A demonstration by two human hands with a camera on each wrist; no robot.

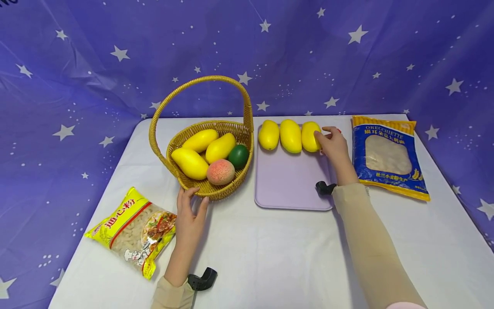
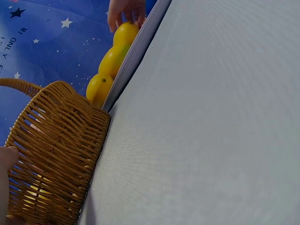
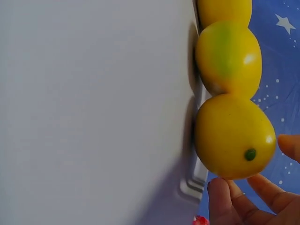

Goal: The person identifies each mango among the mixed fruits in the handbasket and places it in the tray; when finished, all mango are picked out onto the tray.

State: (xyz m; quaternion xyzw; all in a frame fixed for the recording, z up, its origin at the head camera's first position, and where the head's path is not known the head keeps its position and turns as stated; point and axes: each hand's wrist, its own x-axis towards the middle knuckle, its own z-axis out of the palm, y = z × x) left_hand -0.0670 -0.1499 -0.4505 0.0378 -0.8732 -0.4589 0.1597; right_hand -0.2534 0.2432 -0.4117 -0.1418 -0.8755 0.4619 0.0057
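Note:
My left hand (image 1: pixel 191 225) rests its fingers against the near rim of a wicker basket (image 1: pixel 216 194), thumb on the outside; the left wrist view shows fingertips at the weave (image 2: pixel 61 150). Inside lie three yellow mangoes (image 1: pixel 190 164), a peach (image 1: pixel 221 172) and a dark green fruit (image 1: pixel 239 156). Three more mangoes stand side by side at the far edge of a lilac tray (image 1: pixel 293 184). My right hand (image 1: pixel 335 148) is at the rightmost mango (image 1: pixel 310 136). In the right wrist view its fingertips touch that mango (image 3: pixel 234 136), while the thumb is slightly apart from it.
A yellow pasta bag (image 1: pixel 135 231) lies left of the left hand. A blue and yellow orecchiette bag (image 1: pixel 390 159) is right of the tray. The basket's tall handle (image 1: pixel 200 79) arches upward. A purple starry cloth (image 1: pixel 293 56) hangs behind the white table (image 1: pixel 262 257).

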